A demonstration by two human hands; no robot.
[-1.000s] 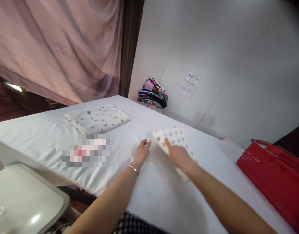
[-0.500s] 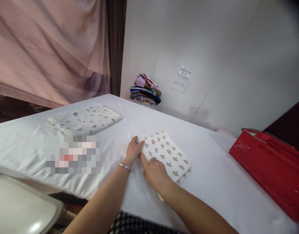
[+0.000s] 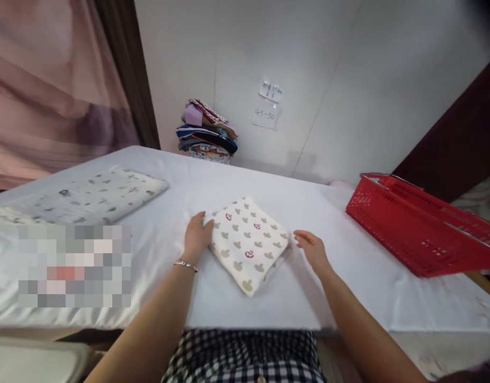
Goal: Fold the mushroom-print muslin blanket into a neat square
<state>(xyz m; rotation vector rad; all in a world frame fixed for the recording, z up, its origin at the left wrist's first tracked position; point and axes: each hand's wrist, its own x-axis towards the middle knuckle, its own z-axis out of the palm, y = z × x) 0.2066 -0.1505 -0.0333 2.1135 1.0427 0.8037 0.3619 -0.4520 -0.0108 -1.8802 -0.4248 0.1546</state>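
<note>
A pale grey panelled wall [image 3: 372, 106] stands behind a broad table covered in smooth white cloth [image 3: 304, 306]; a draped pink fabric curtain [image 3: 57, 80] hangs at the left; a red plastic basket with metal handles [image 3: 408, 229] sits at the table's right; a long folded white cloth with grey-green prints [image 3: 89, 197] lies at the left; a square folded white cloth with beige and red mushroom-like prints [image 3: 245, 239] lies between the hands, one corner pointing towards the person; a stack of folded multicoloured fabrics [image 3: 207, 133] rises by the wall; the left hand [image 3: 197, 234] touches the square cloth's left corner, though whether it pinches the fabric I cannot tell; the right hand [image 3: 314, 252] hovers just beside the right corner, fingers loosely bent, holding nothing; a silver metal bracelet [image 3: 186, 265] circles the left wrist.
</note>
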